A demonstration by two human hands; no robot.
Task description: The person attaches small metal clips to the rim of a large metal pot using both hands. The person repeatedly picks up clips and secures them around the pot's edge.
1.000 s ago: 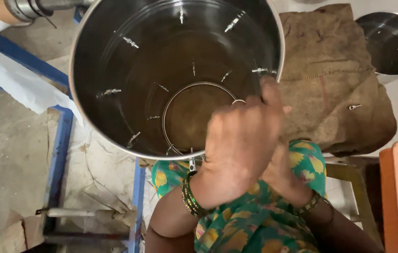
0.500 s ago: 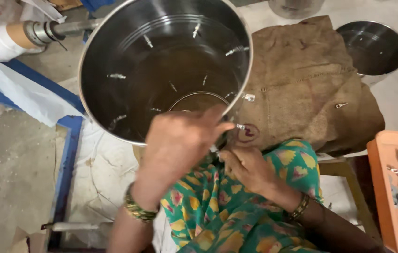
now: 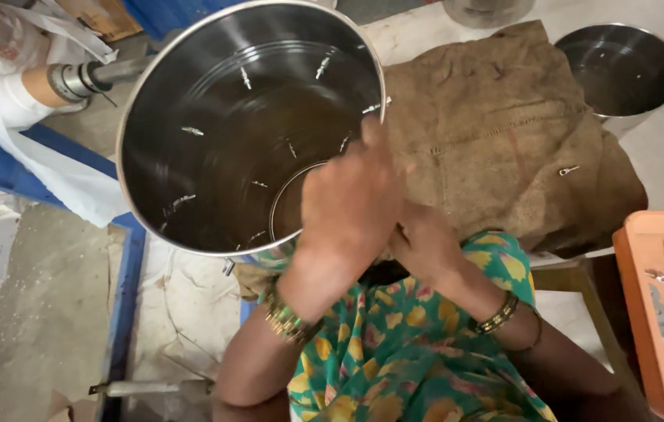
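Note:
A large shiny steel drum lies tilted toward me, its open mouth showing small clips fixed around the inside wall. My left hand rests on the drum's near rim at the lower right, fingers pressed over the edge. My right hand sits just behind and below it, against the drum's outside wall, mostly hidden by the left hand. What the right hand holds cannot be made out. Both wrists wear bangles. My lap is covered in green and yellow patterned cloth.
A brown burlap sack covers the surface to the right, with a small metal clip on it. A second steel pot stands at the far right. An orange tray with several metal fittings sits at the right edge. A blue frame runs along the left.
The drum has shifted left and toward me in view. My left hand moved up and right onto the drum's rim, covering the right hand.

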